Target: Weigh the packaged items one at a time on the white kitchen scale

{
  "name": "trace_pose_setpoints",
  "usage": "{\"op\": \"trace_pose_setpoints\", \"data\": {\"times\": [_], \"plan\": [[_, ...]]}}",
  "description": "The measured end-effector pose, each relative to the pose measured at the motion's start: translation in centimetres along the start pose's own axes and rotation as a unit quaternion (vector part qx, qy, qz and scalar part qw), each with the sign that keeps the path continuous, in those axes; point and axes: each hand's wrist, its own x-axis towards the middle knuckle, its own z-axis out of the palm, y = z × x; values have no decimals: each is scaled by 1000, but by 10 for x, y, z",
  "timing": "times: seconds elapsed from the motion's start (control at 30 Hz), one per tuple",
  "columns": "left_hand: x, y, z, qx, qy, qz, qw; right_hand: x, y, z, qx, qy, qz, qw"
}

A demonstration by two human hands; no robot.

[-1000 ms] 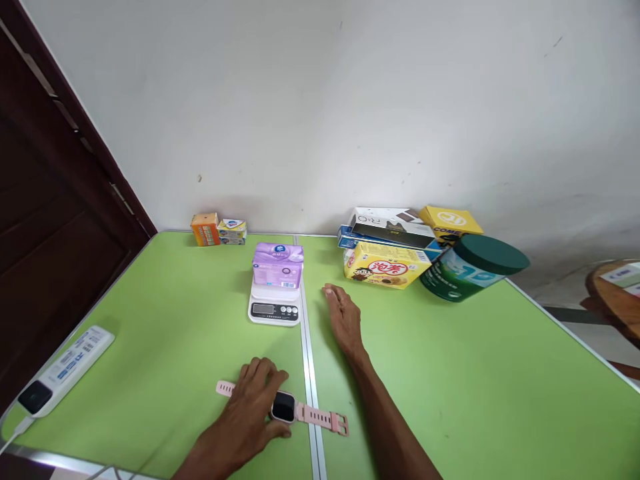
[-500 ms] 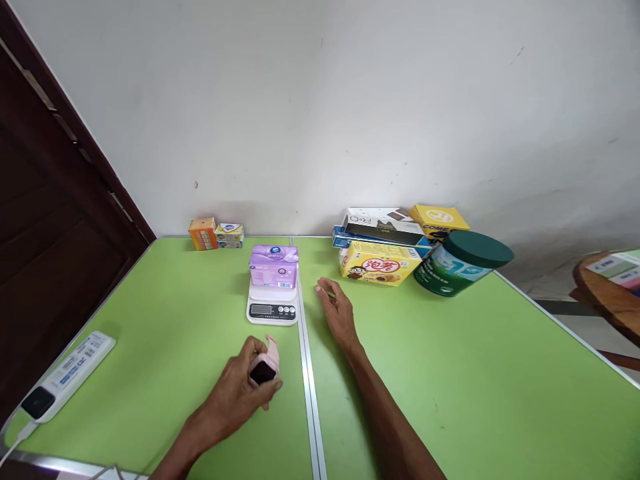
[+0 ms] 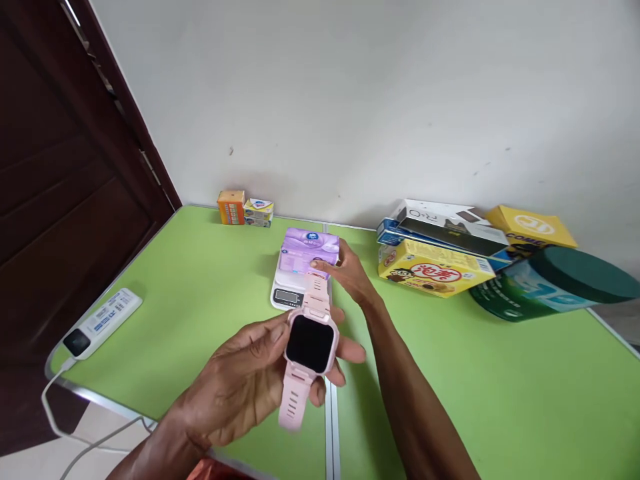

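My left hand (image 3: 255, 373) holds a pink smartwatch (image 3: 311, 343) by its case, thumb on the left edge and fingers beneath. The dark screen faces up and the strap hangs open at both ends. Farther back, a purple tissue pack (image 3: 303, 245) rests on a white kitchen scale (image 3: 280, 299). My right hand (image 3: 354, 272) grips the pack's right side, its thumb across the front; the other fingers are hidden behind. The watch strap covers part of the scale's right side.
Small soap boxes (image 3: 257, 212) and an orange box (image 3: 231, 208) stand by the wall. At right are a yellow snack box (image 3: 435, 268), a white box (image 3: 450, 223), another yellow box (image 3: 533, 227) and a tilted green tub (image 3: 555, 283). A white power bank with cable (image 3: 105, 323) lies left.
My left hand has raised the smartwatch closer to the camera and turned it upright. My right hand has moved from the bare table onto the tissue pack. The view has shifted left.
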Motion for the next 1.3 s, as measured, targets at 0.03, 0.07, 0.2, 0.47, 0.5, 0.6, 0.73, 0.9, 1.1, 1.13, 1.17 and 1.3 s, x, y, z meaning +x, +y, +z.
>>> {"op": "trace_pose_setpoints", "data": {"times": [0.03, 0.07, 0.2, 0.47, 0.5, 0.6, 0.73, 0.9, 1.1, 1.13, 1.17, 1.3], "plan": [[-1, 1, 0, -23, -9, -9, 1000, -1, -1, 0, 2, -4, 3, 1000], [-2, 2, 0, -44, -23, -16, 999, -2, -2, 0, 2, -2, 6, 1000], [-5, 4, -4, -105, -79, -28, 991, -2, -5, -1, 0, 13, 26, 1000], [-18, 8, -26, -156, -126, -12, 980, 1, -13, -1, -26, 8, 33, 999], [-20, 9, -28, -153, -123, -10, 981, 2, -16, 0, -29, 6, 32, 999], [-23, 10, -38, -141, -107, 19, 984, 6, -30, 10, -18, 1, 29, 999], [-25, 6, -54, -102, -54, 71, 991, 25, -48, 52, 1, -41, 21, 999], [-26, -1, -66, -97, 3, 114, 989, 64, -43, 154, -5, -103, 31, 994], [-35, 2, -82, -114, 34, 140, 983, 94, -20, 250, -34, -58, 44, 997], [-37, 3, -85, -116, 36, 144, 982, 97, -17, 258, -36, -47, 44, 997], [-39, 5, -88, -117, 37, 148, 981, 100, -15, 263, -39, -37, 44, 998], [-44, 8, -93, -115, 42, 133, 983, 112, -7, 273, -53, -5, 31, 998]]}}
